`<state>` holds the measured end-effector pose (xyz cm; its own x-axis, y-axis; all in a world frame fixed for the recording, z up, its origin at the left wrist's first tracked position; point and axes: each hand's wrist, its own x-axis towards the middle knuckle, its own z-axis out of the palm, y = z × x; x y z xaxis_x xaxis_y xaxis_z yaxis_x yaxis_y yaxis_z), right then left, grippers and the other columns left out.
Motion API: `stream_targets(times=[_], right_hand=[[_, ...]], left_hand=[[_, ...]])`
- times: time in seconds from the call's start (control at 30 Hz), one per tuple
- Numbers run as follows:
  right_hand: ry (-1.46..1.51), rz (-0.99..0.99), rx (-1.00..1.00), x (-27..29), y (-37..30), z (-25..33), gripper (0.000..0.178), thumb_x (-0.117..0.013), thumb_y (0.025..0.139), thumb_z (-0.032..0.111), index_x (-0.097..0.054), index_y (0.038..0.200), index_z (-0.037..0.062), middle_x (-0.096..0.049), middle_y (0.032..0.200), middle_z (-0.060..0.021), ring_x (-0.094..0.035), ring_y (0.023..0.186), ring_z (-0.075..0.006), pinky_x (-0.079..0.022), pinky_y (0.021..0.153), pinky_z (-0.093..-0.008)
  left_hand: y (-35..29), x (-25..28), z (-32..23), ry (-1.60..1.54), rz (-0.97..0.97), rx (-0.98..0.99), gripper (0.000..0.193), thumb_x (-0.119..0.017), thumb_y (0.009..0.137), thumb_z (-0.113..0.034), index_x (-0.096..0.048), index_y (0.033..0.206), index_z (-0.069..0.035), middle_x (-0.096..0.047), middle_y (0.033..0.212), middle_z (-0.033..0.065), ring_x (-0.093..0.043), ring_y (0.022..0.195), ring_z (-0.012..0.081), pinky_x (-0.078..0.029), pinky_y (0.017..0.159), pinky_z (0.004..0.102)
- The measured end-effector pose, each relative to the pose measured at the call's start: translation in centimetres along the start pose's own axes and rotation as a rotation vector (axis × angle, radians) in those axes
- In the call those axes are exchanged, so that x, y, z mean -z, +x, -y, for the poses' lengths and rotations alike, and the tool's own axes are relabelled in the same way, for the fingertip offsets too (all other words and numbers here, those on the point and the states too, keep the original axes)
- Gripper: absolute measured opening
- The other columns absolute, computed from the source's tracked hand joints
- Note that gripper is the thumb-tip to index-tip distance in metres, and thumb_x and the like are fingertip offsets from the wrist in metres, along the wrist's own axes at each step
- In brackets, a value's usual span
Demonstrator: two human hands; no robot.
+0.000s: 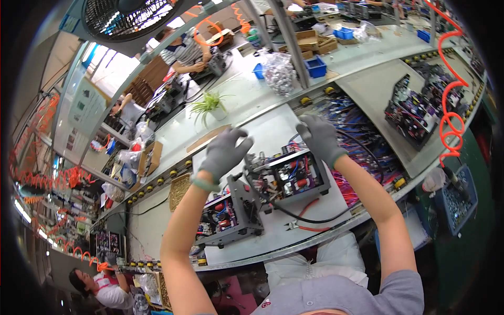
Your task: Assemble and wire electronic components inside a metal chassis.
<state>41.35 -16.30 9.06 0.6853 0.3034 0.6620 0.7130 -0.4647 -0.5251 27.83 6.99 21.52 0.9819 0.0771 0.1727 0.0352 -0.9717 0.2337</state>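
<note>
Both my hands wear grey gloves. My left hand (pixel 227 151) hovers above the left end of an open-cased electrical unit (pixel 296 178), fingers bent and apart, nothing visible between them. Over the far right corner of the same unit is my right hand (pixel 321 139), its fingers curved and apart, with no held thing visible. Red parts and wires show inside the unit's dark frame. A second open unit (pixel 223 215) lies beside it at the near left, partly behind my left forearm. A black cable (pixel 283 211) curves in front, near red-handled cutters (pixel 310 228) on the white board (pixel 273 244).
Bundled coloured wires (pixel 362 142) lie right of the board. Farther right are more open units (pixel 420 107) and a coiled red hose (pixel 451 123). A tray of small parts (pixel 180 191) stands left. Beyond are a potted plant (pixel 212 104), a fan (pixel 126 18) and other people working.
</note>
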Motion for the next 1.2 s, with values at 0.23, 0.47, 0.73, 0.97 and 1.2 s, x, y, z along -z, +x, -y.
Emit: stream_targets(times=[0.23,0.47,0.73,0.97,1.2], right_hand=[[0.227,0.249,0.312,3.4,-5.4,6.0,0.028,-0.067,0.085,0.022,-0.061,0.110,0.0094,-0.065,0.109,-0.0108,-0.061,0.104,-0.0308,-0.046,0.090,-0.0438],[-0.063,0.352,0.398,-0.8,-8.2,8.8,0.037,-0.069,0.079,0.021,-0.061,0.113,0.0096,-0.066,0.105,-0.0065,-0.060,0.101,-0.0285,-0.044,0.090,-0.0436],[0.069,0.512,0.371,0.9,-8.7,9.5,0.035,-0.065,0.081,0.015,-0.063,0.116,0.0131,-0.067,0.097,-0.0043,-0.061,0.093,-0.0245,-0.043,0.092,-0.0399],[0.650,0.695,0.027,4.4,-14.3,11.6,0.047,-0.065,0.092,0.030,-0.057,0.128,0.0003,-0.068,0.116,-0.0175,-0.065,0.109,-0.0306,-0.048,0.096,-0.0399],[0.080,0.704,-0.241,3.7,-20.6,7.1,0.051,-0.070,0.082,0.016,-0.056,0.128,0.0012,-0.068,0.102,-0.0186,-0.068,0.089,-0.0317,-0.054,0.077,-0.0385]], left_hand=[[-22.3,4.4,11.9,-0.056,-0.150,0.474,0.034,-0.065,0.087,-0.032,-0.068,0.107,-0.004,-0.066,0.111,0.0143,-0.063,0.105,0.0315,-0.049,0.092,0.0371],[-32.6,-3.7,8.1,-0.022,-0.265,0.435,0.078,-0.084,0.068,-0.035,-0.052,0.133,-0.005,-0.052,0.134,0.0197,-0.049,0.126,0.0368,-0.041,0.106,0.0445],[-30.4,-9.7,7.3,0.181,-0.540,0.410,0.063,-0.072,0.073,-0.060,-0.061,0.103,-0.006,-0.060,0.106,0.0148,-0.048,0.120,0.0405,-0.038,0.099,0.0545],[-31.0,-10.7,5.0,0.312,-0.635,0.523,0.068,-0.060,0.077,-0.072,-0.060,0.099,-0.008,-0.058,0.109,0.0147,-0.046,0.117,0.0396,-0.036,0.096,0.0533],[-33.1,-12.0,3.4,0.144,-0.789,0.560,0.056,-0.068,0.085,-0.035,-0.052,0.132,-0.008,-0.050,0.136,0.0184,-0.047,0.128,0.0389,-0.040,0.104,0.0491]])
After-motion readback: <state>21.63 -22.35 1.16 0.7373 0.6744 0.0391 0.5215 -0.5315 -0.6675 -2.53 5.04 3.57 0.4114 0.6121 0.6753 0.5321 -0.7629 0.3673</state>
